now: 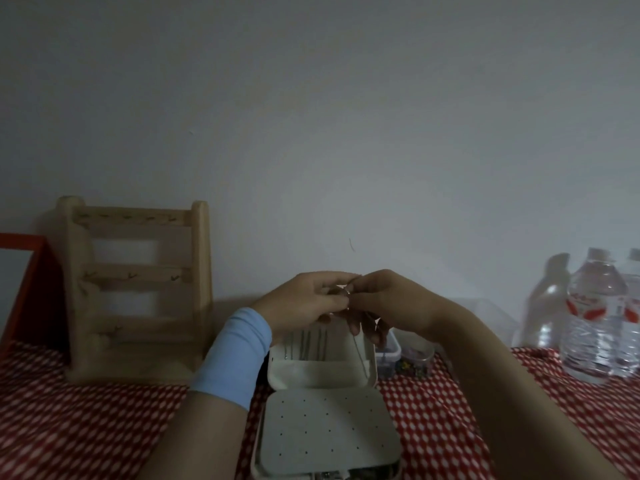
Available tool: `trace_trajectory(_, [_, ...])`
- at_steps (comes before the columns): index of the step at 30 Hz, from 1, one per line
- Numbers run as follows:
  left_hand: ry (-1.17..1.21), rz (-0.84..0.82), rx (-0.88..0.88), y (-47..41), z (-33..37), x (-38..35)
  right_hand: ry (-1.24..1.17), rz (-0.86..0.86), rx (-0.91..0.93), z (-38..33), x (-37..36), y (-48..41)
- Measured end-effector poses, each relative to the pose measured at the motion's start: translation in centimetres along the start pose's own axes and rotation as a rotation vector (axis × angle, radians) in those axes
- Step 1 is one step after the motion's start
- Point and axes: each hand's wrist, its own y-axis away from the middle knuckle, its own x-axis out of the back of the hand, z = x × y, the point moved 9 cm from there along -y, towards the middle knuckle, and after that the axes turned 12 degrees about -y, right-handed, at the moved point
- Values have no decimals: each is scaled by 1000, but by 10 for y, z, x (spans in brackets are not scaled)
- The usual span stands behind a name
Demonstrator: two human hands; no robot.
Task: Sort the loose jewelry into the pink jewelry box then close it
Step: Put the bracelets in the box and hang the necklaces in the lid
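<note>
Home interior: a table corner that is serving as a dressing and jewelry-keeping spot.
A red-and-white patterned cloth (86, 427) is covering the table, which is sitting against a plain, unmarked painted wall (311, 116). A small wooden rack (136, 276) with rows of little hooks is standing at the back left, and a red-framed pane (14, 278) is leaning beside it at the frame's edge. Clear plastic water bottles (595, 313) are standing together at the right. Small clear tubs (389, 356) of tiny mixed pieces are sitting behind an open jewelry box (329, 431). The light is falling dim and even, as in a lived-in room.
</note>
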Motion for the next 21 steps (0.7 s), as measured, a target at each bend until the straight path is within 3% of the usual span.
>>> trace_trajectory(8, [-122,9,51,-3,-9,7,37,48,-39,-3,6,4])
trace_trajectory(17, [-96,45,116,1,-17,15,-28,243,21,0,7,-3])
trace_trajectory(21, [-36,29,70,2,-14,8,-174,171,32,6,-5,-4])
